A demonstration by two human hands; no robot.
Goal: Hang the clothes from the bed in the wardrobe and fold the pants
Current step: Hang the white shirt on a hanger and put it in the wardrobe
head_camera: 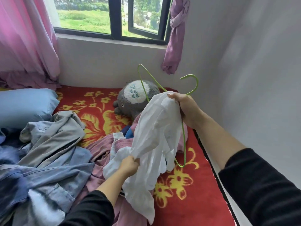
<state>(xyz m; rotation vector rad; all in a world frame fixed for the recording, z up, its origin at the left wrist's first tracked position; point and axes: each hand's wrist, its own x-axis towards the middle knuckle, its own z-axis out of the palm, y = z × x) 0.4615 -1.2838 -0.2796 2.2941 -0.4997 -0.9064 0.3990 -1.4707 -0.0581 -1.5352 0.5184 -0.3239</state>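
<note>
Two hands are working a white garment (156, 131) above the bed's red floral blanket (187, 193). The right hand (187, 108) is gripping the garment's top edge together with a green wire hanger (194, 84), and the left hand (128, 165), lower down, is pinching a fold of the cloth. Behind the garment a grey plush toy (135, 98) is lying near the wall under the window (116, 17). Left of the garment a heap of denim clothes (53, 144) is sprawling beside a blue pillow (24, 105). A mauve garment (101, 149) is bunching directly beneath it, and pink curtains (27, 38) are hanging far left of it.
</note>
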